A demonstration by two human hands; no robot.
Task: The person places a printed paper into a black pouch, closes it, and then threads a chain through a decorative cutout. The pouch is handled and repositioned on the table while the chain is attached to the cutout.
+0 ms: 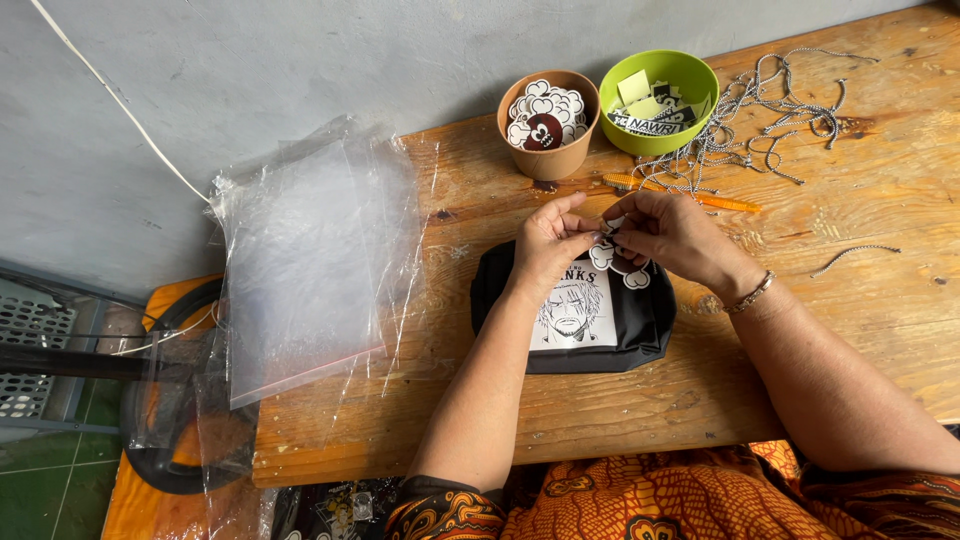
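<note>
My left hand (548, 243) and my right hand (672, 232) meet over a black pouch (640, 325) with a white cartoon print, which lies flat on the wooden table (620, 410). Both hands pinch a small white cloud-shaped charm (620, 265) between thumbs and fingertips, just above the pouch's top edge. A bracelet circles my right wrist. Behind the hands an orange tool (720, 203) lies on the table.
A brown cup (552, 158) of cloud-shaped charms and a green bowl (690, 80) of small tags stand at the back. Several ball chains (770, 140) lie at the back right. A stack of clear plastic bags (310, 260) overhangs the table's left end.
</note>
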